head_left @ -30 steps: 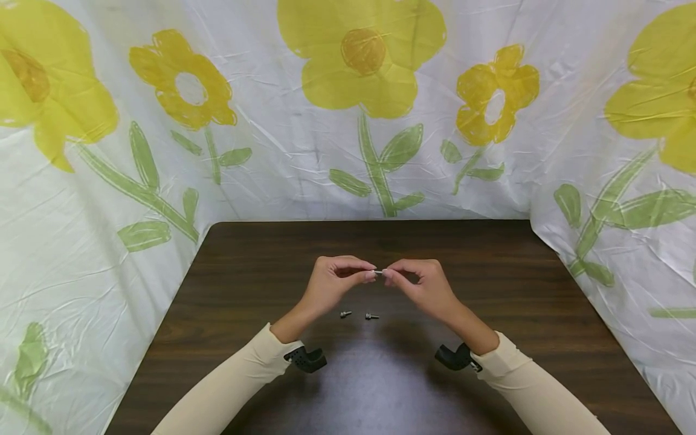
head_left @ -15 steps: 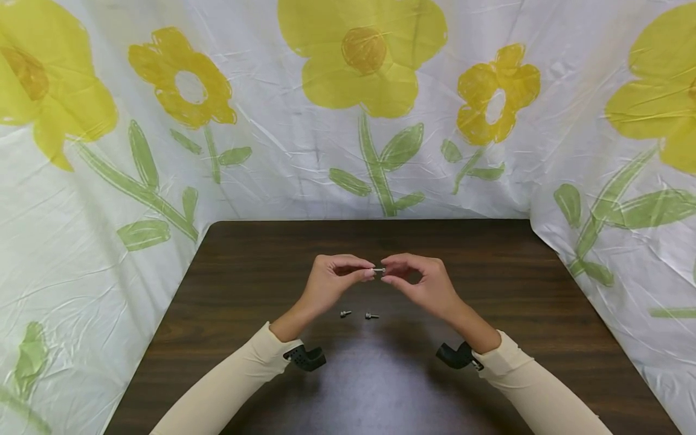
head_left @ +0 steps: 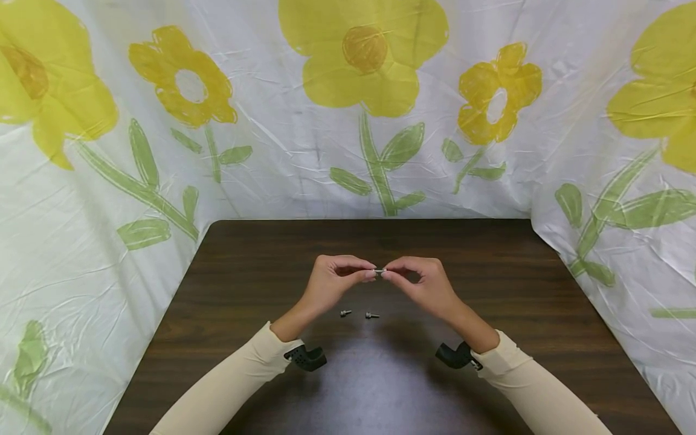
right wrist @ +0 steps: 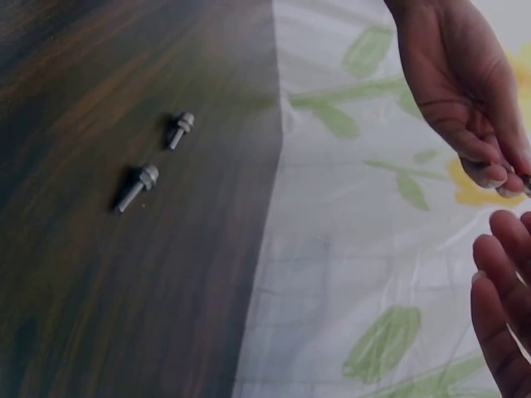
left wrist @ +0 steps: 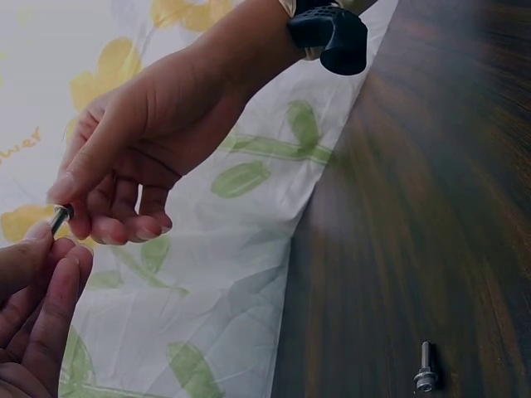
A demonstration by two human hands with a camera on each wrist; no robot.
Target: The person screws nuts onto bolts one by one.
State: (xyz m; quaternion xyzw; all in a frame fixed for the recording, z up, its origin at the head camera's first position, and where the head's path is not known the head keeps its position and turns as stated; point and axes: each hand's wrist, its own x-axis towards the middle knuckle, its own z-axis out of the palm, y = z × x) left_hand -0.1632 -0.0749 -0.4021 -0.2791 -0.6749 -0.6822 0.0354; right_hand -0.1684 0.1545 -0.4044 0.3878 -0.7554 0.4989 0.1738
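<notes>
A small metal bolt [head_left: 379,271] is held level between both hands above the table. The fingertips and thumb of my left hand [head_left: 333,283] pinch one end of it. At its other end, the thumb and fingers of my right hand [head_left: 423,283] close on the bolt's head. The left wrist view shows the bolt [left wrist: 60,219] spanning the gap between the two hands, its ends covered by fingers. Two more bolts, the left one [head_left: 345,313] and the right one [head_left: 372,315], lie on the table below; in the right wrist view a collar shows beneath each bolt's [right wrist: 138,188] head.
The dark wood-grain table [head_left: 244,290] extends around the hands. A white curtain [head_left: 283,169] with yellow flowers surrounds its back and sides. Black wrist devices, one on the left [head_left: 307,359] and one on the right [head_left: 455,356], sit at the sleeve cuffs.
Half a second ago my right thumb and fingers were spread apart around the bolt's end; now they have come together on it again. My left hand keeps its pinch, and the table bolts stay put.
</notes>
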